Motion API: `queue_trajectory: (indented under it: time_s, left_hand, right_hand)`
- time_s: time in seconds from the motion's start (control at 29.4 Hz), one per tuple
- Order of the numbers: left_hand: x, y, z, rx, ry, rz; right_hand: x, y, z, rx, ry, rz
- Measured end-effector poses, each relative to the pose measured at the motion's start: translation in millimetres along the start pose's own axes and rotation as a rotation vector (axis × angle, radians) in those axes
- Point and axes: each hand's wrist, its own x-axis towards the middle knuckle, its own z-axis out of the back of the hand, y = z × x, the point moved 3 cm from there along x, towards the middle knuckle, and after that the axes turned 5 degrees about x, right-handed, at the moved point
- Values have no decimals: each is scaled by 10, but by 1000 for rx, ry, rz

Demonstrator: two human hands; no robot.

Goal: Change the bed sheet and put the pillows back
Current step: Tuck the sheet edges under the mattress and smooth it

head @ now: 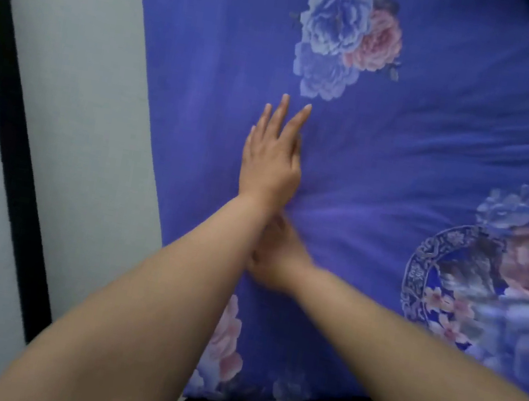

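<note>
- The head camera is looking forward and steeply down from above the person's own forearms, close over the bed.
- It is facing across the blue flowered sheet (422,138), which is filling most of the wide-angle view.
- Pale floor (74,101) is showing along the left side.
- Only this single view is covering the scene.

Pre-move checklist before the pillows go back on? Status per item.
1. Sheet spread over the bed: ok.
2. Creases smoothed: not ok, folds fan out beside the left hand.
3. Left hand flat on the sheet, fingers straight: ok.
4. Right hand free: cannot tell, blurred and partly under the left forearm.
5. Near edge hanging even: cannot tell, arms cover part of it.
6. Pillows within reach: cannot tell, none in view.
</note>
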Motion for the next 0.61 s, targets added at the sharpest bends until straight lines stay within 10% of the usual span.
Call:
queue_trajectory:
  time_s: [0.1,0.17,0.27,0.37,0.48,0.61]
  left_hand:
    - [406,28,-51,165,143,-216]
    - [679,215,-44,334,206,-342]
    - [1134,544,-2,522,253,-584]
    - [1658,936,187,494,202,-460]
    - [2019,1513,447,452,168,-211]
    - [2065,2436,855,225,358,-14]
  right_hand:
    - [-267,474,-205,92,220,296]
    - [-194,139,228,159,-191,192]
    - [-92,-744,1095,109,-830,-259]
    - [-69,-1499,1734,131,-1005,-799]
    - [441,-1476,1786,305,-919,-1141]
    - [2009,-150,1146,103,-656,-753]
